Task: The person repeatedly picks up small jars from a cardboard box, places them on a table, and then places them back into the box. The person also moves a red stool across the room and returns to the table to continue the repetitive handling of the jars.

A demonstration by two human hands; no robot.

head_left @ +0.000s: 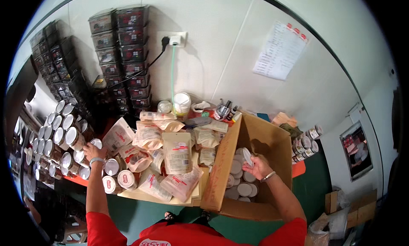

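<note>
My right hand (260,168) is inside an open cardboard box (226,169) and pinches a round white lid (246,156) by its edge. Beneath it lie several more round white lids (244,189). Over on the left, my left hand (94,153) is closed around a lidded jar (96,143), whose body is mostly hidden by the fingers. Beside that hand stand rows of clear jars (73,136) with silvery lids and brownish contents. Close to my left forearm are two jars with white, red-printed lids (127,178).
Kraft pouches (177,152) pile up between my arms. Stacked dark boxes (132,39) line the wall, with a power cord (155,61) hanging across them. A white tub (182,104) and small bottles (231,114) stand behind the pouches. More jars (306,142) are right of the box.
</note>
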